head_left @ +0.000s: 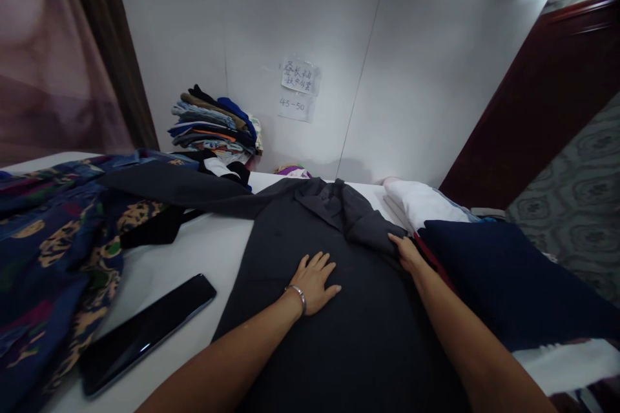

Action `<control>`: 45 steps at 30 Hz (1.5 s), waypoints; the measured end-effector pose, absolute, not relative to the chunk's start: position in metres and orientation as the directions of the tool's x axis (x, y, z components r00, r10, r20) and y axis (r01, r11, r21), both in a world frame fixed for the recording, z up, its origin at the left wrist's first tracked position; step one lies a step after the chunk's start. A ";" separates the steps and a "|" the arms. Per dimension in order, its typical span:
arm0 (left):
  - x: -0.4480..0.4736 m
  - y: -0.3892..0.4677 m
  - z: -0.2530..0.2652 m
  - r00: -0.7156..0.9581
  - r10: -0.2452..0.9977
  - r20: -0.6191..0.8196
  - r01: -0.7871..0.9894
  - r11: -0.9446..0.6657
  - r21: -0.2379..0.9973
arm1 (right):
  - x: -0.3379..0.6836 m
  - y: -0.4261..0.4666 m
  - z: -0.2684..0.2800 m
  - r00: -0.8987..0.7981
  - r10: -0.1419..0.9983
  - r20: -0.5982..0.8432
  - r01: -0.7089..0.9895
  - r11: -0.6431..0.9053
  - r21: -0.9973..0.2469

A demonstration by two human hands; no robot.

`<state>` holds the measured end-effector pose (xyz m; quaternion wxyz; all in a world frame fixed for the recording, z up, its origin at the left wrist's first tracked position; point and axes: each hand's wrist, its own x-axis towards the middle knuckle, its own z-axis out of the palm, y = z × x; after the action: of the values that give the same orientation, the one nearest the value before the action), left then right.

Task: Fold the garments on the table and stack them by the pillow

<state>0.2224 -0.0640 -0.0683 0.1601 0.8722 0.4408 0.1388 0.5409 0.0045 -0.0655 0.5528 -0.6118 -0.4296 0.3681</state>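
Dark grey shirt (339,310) is lying spread across the lower centre; the left hand (316,282) is pressing it flat, fingers apart, while the right hand (405,251) is pinching its edge. Smoothing seems underway; folding next needs a steady pull. Phone (145,330) is lying lower left.

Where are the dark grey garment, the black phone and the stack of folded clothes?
dark grey garment (358,335), head view, its flat front.
black phone (145,332), head view, middle of its screen.
stack of folded clothes (213,126), head view, its middle layers.
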 end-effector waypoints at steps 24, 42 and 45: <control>0.221 -0.060 -0.075 0.545 0.826 0.146 0.723 -0.551 0.416 | 0.476 -0.052 -0.057 -0.458 0.745 0.485 0.661 0.650 -0.375; 0.214 -0.033 -0.080 0.186 0.982 0.034 0.005 -0.036 0.999 | 0.471 -0.050 -0.050 -0.477 0.711 0.517 0.481 0.703 -0.524; 0.211 -0.030 -0.080 0.217 0.976 0.011 -0.112 0.013 0.994 | 0.473 -0.055 -0.052 -0.429 0.816 0.387 0.552 0.576 -0.602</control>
<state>0.2110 -0.0303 -0.0802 0.5792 0.5224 0.4137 0.4696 0.4732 -0.0548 -0.0516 0.3350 -0.4161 -0.8221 0.1968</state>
